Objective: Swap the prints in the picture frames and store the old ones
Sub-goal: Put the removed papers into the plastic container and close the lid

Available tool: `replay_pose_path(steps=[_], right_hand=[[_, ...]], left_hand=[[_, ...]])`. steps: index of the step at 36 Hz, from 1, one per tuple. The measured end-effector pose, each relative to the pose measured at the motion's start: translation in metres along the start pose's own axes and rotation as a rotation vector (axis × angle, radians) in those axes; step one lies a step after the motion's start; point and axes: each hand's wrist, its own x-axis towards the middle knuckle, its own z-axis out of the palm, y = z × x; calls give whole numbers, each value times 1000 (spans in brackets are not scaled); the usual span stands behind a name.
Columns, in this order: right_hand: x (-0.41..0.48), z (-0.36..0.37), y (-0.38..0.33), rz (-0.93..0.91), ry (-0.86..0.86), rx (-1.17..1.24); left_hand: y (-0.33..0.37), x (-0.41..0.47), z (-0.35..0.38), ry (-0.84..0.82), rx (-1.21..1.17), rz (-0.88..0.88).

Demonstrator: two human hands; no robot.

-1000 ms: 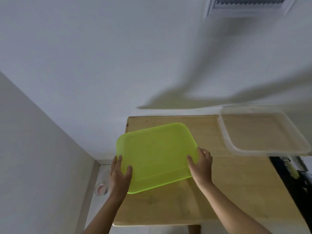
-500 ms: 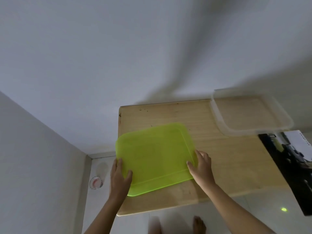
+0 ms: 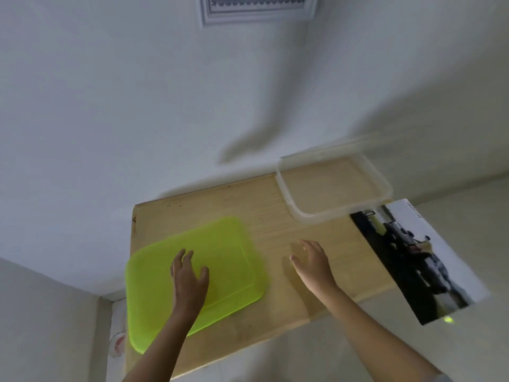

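Observation:
A lime-green plastic lid [image 3: 225, 255] lies flat on the left part of a wooden table [image 3: 275, 216]. My left hand [image 3: 188, 279] hovers over or rests on the lid with relaxed, spread fingers. To its right, my right hand [image 3: 312, 261] is open above bare wood and holds nothing. A clear plastic box [image 3: 333, 188] sits at the table's far right corner. A dark photo print [image 3: 418, 257] lies over the table's right edge. A white picture frame [image 3: 256, 8] hangs on the wall at the top.
The table stands against a white wall, in a corner at the left. A small round object [image 3: 118, 343] lies on the pale floor by the table's left side. Pale floor shows below the table's near edge.
Both hands have let go of the green lid, which now lies on the table. The left hand moved onto its middle, the right hand away to the right. The print came into view.

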Motion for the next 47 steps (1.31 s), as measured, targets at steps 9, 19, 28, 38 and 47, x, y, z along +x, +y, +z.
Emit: replay_pose_path(steps=[9, 19, 28, 38, 47], right_hand=[[15, -152, 122, 144, 171, 94], [21, -257, 268, 378, 272, 60], [33, -263, 313, 498, 64, 111], [39, -265, 309, 391, 107, 174], [37, -272, 315, 363, 193, 332]], left_hand=[[139, -42, 134, -190, -43, 279], [252, -92, 271, -466, 89, 442], [263, -111, 324, -570, 397, 514], [259, -115, 330, -533, 483, 534], [264, -115, 335, -514, 455, 512]])
